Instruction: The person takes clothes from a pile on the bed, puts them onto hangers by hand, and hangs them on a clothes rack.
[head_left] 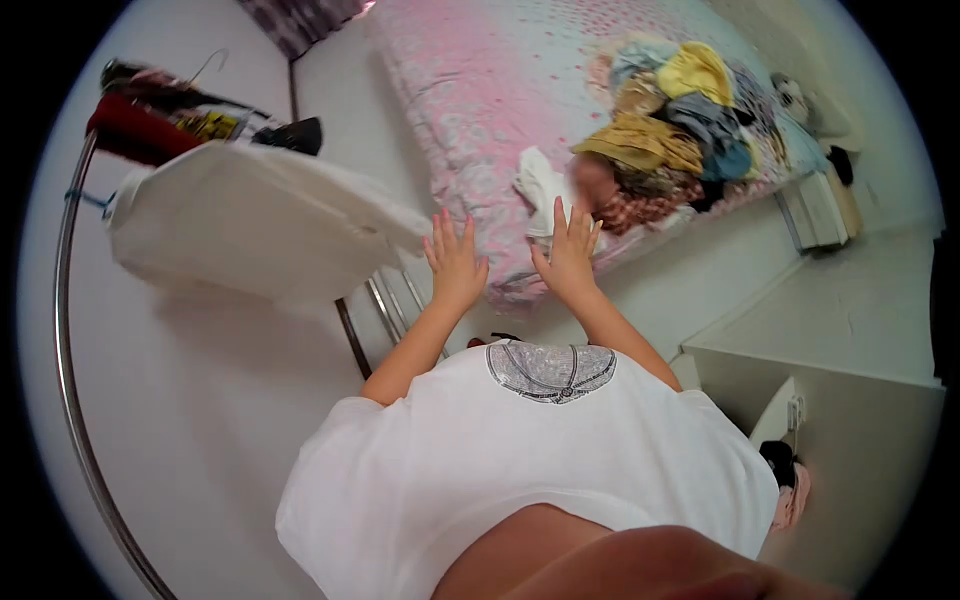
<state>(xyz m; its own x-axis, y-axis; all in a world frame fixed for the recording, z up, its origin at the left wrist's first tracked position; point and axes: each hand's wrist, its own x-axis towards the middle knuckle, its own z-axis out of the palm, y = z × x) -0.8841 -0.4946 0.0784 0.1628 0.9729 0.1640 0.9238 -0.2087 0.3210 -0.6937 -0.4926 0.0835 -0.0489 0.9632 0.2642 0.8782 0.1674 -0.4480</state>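
Our left hand and right hand spread fingers wide, holding nothing. White cloth lies on bed, near right hand, touch unclear. We judge much left: clothes heap jumbled; white garment hangs at rack.

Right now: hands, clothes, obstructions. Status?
Left hand and right hand open, empty. Clothes pile heaped on bed. White garment nearest right hand; contact unclear. No obstruction visible.
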